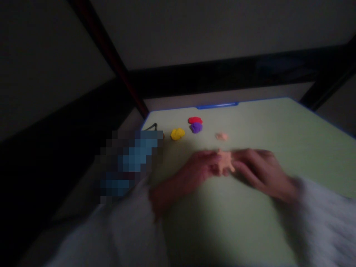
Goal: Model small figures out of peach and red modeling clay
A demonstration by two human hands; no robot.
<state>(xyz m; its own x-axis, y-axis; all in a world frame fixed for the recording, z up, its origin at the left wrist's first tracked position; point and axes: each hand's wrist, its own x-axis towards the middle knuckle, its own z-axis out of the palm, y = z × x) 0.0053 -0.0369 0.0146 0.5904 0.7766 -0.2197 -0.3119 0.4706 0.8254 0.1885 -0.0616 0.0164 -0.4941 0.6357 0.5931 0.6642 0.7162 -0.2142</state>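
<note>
My left hand (202, 165): fingers clamped on pronged peach clay piece (226, 162), nearer me and rightward of purple clay lump (197, 128). My right hand (261, 170) at piece's other edge; if pinching, cannot tell. Red clay lump (195, 119) behind purple, yellow clay lump (177, 134) left.

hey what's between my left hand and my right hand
In the head view, a pronged peach-coloured piece lies between the left hand and the right hand.
</note>
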